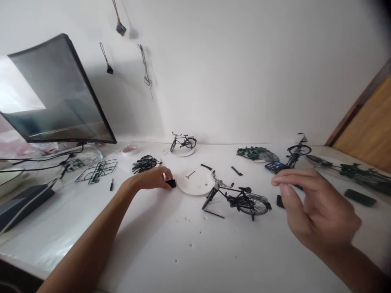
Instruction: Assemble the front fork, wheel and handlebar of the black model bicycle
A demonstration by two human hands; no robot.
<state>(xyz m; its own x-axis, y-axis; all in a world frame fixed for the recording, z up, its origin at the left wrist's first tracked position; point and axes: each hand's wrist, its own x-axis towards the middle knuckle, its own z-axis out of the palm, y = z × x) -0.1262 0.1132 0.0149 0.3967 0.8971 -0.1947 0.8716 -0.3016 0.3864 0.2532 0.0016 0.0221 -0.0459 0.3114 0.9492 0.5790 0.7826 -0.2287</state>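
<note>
My left hand [154, 178] reaches to the left rim of a white round plate [186, 188], its fingers closed on a small black block [171, 184] at the table top. On the plate lie a thin grey rod [190, 174] and tiny bits. A black model bicycle [241, 199] with silver handlebars stands right of the plate, with a thin black rod [214, 214] beside its front wheel. My right hand [317, 207] is raised to the right of that bicycle, thumb and fingertips pinched together; whether something tiny is between them I cannot make out.
A second model bicycle [183, 141] stands at the back, a third [297, 150] at the right by a phone [275, 167]. Green part frames [97, 171], a screwdriver [111, 184] and a monitor [61, 89] are on the left. Dark green parts [255, 153] lie back right.
</note>
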